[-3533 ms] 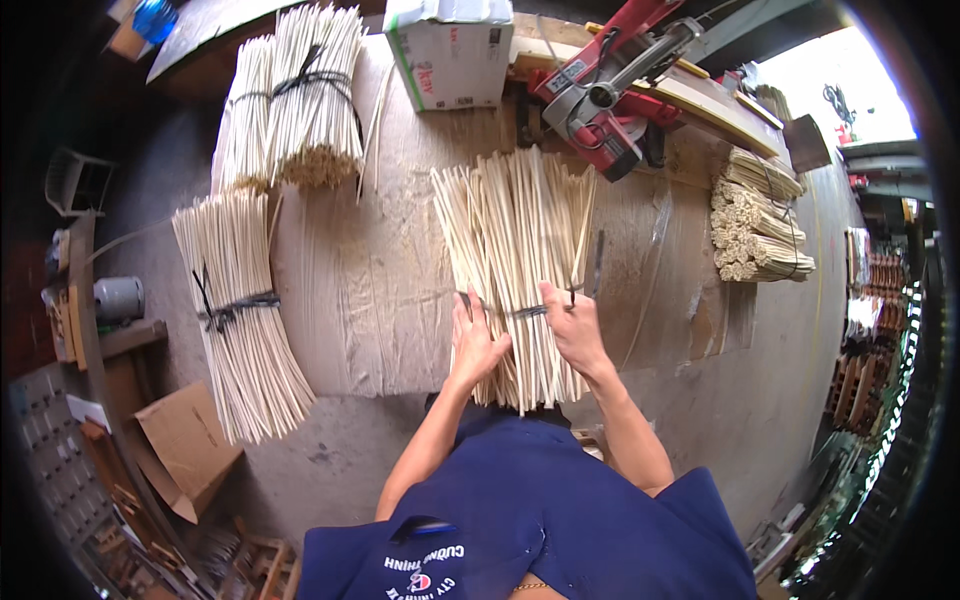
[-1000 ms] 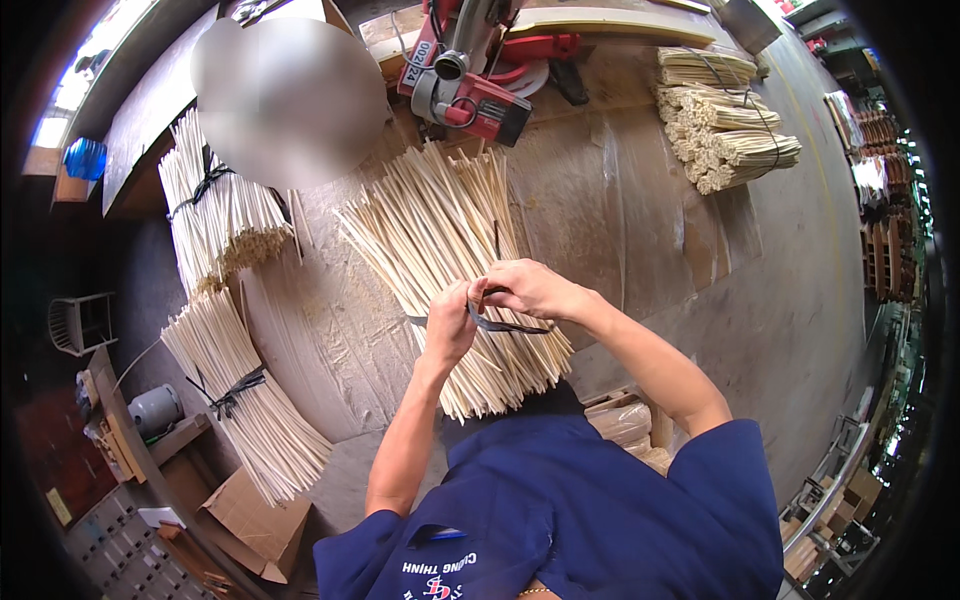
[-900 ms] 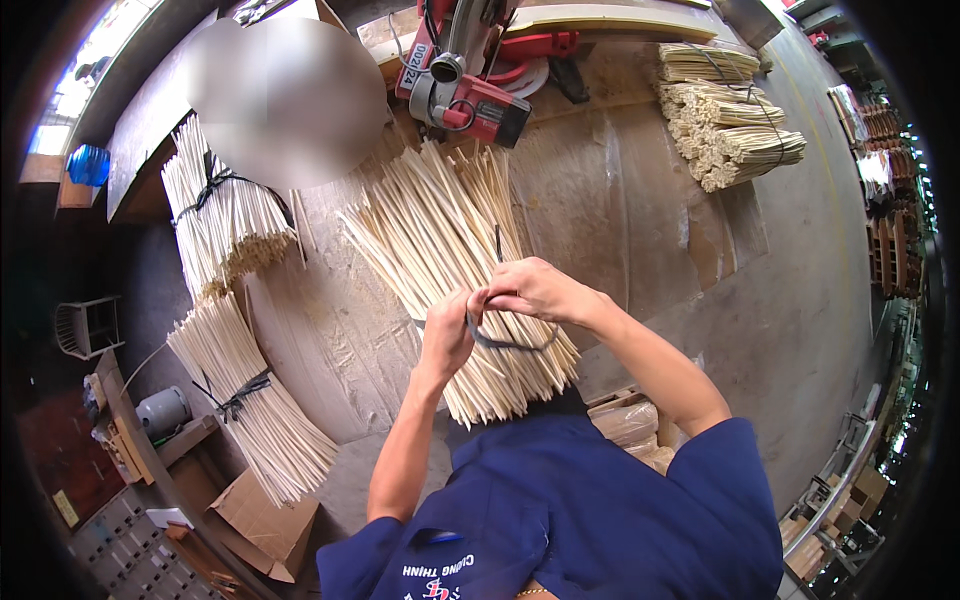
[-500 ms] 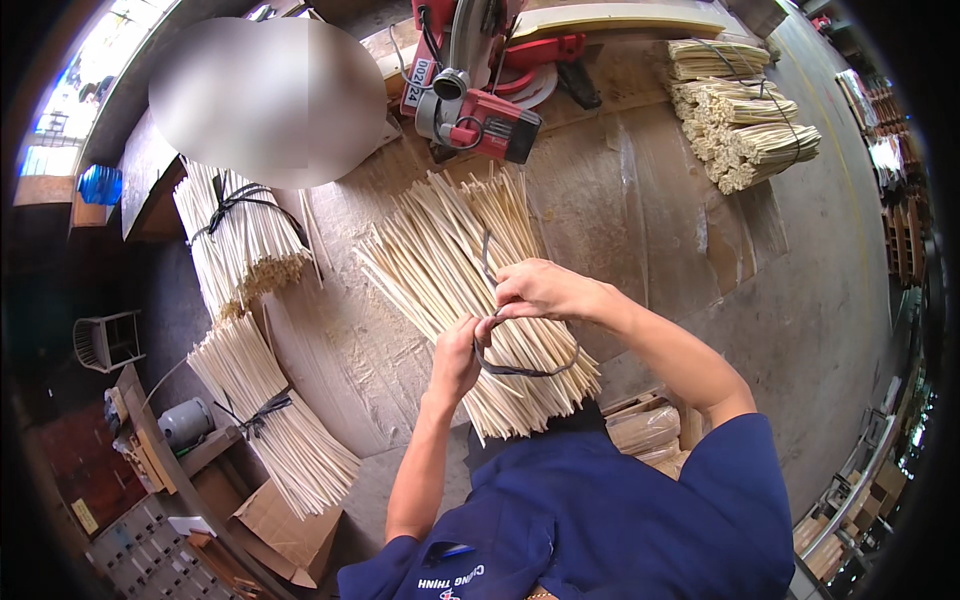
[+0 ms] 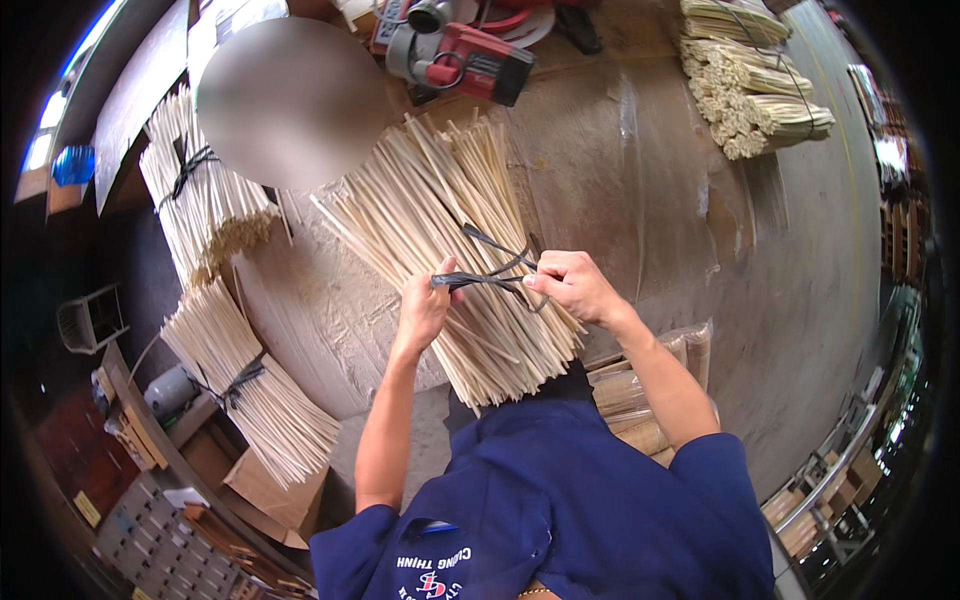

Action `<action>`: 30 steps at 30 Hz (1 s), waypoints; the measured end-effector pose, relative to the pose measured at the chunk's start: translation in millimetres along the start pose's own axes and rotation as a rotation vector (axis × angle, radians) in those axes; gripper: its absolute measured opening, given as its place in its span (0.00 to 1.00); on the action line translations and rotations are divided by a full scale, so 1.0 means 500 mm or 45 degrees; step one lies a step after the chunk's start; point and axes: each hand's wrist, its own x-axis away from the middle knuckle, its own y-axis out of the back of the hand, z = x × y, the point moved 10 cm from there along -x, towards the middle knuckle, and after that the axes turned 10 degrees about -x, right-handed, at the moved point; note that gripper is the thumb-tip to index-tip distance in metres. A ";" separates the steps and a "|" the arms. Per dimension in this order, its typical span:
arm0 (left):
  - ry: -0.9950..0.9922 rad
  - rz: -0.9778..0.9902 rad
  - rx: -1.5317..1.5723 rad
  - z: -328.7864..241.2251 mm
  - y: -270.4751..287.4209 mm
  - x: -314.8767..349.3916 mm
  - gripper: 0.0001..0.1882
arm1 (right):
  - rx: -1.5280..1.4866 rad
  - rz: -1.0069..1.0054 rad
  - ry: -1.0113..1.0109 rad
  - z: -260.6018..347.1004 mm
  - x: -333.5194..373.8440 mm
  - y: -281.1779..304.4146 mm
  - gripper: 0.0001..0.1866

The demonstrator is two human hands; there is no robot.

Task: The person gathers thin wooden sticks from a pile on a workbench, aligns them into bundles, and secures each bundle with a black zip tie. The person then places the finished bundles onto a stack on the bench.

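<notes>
A large bundle of pale thin sticks (image 5: 440, 210) lies on the worktable in front of me, its near end close to my body. Over it runs a dark strap (image 5: 490, 278), crossed on itself and stretched between my two hands. My left hand (image 5: 428, 305) grips the strap at the bundle's left side, thumb up. On the right side, my right hand (image 5: 575, 287) has its fingers curled round the other part of the strap. One loose tail of the strap sticks up across the sticks. The strap's underside is hidden beneath the bundle.
Two tied stick bundles (image 5: 250, 378) lie at the left. Several more bound bundles (image 5: 755, 100) are stacked at the far right. A red power saw (image 5: 470, 62) stands at the table's back. Plastic-wrapped bundles (image 5: 625, 400) sit by my right arm. A blurred patch hides the upper left.
My hands, close together before, have moved apart to either side. The strap loop, slack earlier, is now crossed and pulled tight over the sticks. The view has shifted.
</notes>
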 end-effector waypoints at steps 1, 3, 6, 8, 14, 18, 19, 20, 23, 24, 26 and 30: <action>0.037 -0.036 0.043 0.006 0.000 0.003 0.36 | 0.041 -0.046 0.018 -0.005 0.009 0.009 0.21; -0.038 -0.178 0.043 -0.002 0.011 0.013 0.36 | 0.025 -0.121 0.125 0.005 0.026 0.024 0.21; -0.384 -0.504 -0.087 -0.055 0.037 0.044 0.36 | -0.145 -0.207 0.409 0.051 0.043 0.044 0.22; -0.272 -0.336 0.550 -0.054 0.023 0.047 0.36 | -0.727 -0.076 0.228 0.057 0.010 0.012 0.24; -0.280 -0.077 1.561 -0.047 0.117 0.075 0.34 | -1.769 0.120 -0.013 0.036 -0.057 -0.032 0.23; 0.119 -0.331 1.388 0.133 0.128 0.040 0.34 | -1.718 -0.382 -0.331 -0.169 -0.094 0.018 0.18; 0.214 -0.354 1.462 0.176 0.110 0.019 0.34 | -1.692 -0.398 -0.365 -0.185 -0.115 0.019 0.20; 0.325 -0.371 1.532 0.219 0.089 0.005 0.34 | -1.668 -0.425 -0.408 -0.203 -0.132 0.019 0.22; 0.458 -0.366 1.589 0.282 0.045 -0.023 0.32 | -1.672 -0.506 -0.545 -0.271 -0.137 0.014 0.23; 0.496 -0.394 1.573 0.302 0.043 -0.039 0.32 | -1.682 -0.515 -0.573 -0.290 -0.146 0.014 0.23; 0.611 -0.583 1.261 0.368 0.052 -0.047 0.35 | -0.993 -0.696 -0.457 -0.313 -0.145 0.055 0.23; 0.526 -0.565 0.293 0.390 0.060 -0.067 0.40 | 0.171 -0.747 -0.312 -0.262 -0.140 0.039 0.26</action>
